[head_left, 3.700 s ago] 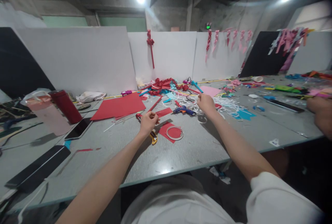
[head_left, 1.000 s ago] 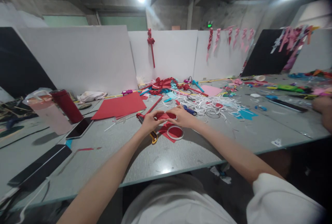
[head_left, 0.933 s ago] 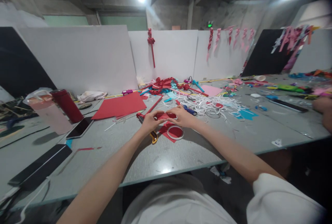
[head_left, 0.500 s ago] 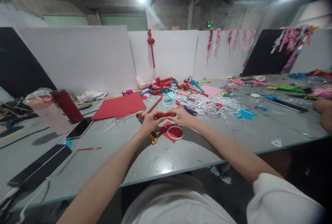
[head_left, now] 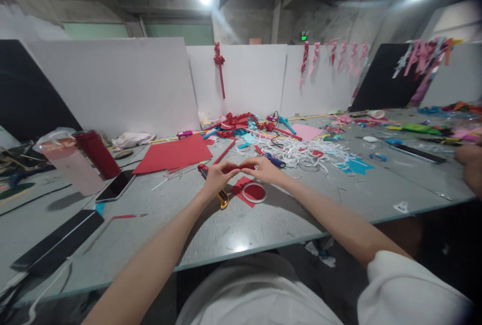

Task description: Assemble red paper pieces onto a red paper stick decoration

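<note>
A small red piece point(head_left: 244, 168), apparently paper, is pinched between my two hands over the middle of the table. My left hand point(head_left: 221, 174) closes on its left end, and my right hand point(head_left: 262, 170) on its right end. The fingertips nearly meet and hide most of it. Just below lie a red paper square point(head_left: 241, 188) and a roll of white tape point(head_left: 265, 192) resting partly on it. Beside my left hand is a tool with a yellow-and-black handle point(head_left: 223, 199). A blue-handled tool point(head_left: 275, 160) lies beyond my right hand.
Red sheets point(head_left: 176, 153), a phone point(head_left: 116, 185), a red flask point(head_left: 98, 154) and a pink bottle point(head_left: 73, 164) stand or lie left. White paper strips point(head_left: 301, 151) and red flowers point(head_left: 239, 121) are behind. Another person's arm point(head_left: 470, 164) rests far right.
My fingers have shifted slightly around the red piece, and less of it shows between them. The things on the table have not moved.
</note>
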{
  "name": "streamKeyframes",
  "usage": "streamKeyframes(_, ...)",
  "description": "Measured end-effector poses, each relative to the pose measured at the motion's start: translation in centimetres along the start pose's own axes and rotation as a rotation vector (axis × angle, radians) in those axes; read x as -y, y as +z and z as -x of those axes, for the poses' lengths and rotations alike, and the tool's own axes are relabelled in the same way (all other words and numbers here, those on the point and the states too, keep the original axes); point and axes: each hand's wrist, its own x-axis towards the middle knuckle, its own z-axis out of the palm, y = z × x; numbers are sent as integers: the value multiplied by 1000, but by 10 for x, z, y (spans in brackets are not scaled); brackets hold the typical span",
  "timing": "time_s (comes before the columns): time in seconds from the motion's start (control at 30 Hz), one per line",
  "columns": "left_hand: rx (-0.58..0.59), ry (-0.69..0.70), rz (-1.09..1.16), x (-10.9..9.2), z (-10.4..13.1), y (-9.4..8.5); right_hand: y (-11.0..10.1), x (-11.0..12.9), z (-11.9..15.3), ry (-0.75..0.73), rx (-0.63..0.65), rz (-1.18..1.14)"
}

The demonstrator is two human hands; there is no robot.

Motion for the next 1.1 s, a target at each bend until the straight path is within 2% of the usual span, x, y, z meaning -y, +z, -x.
streamKeyframes(0.57, -15, -57, 49, 6, -2, 2, 4, -8, -3, 112, -31, -284)
streamKeyframes(0.83, -15, -77, 59, -3, -1, 1, 6, -10, -3, 118, -43, -299)
streamKeyframes(1.1, -23, -106, 92, -9, -1, 1, 3, -7, -3, 114, -36, -218)
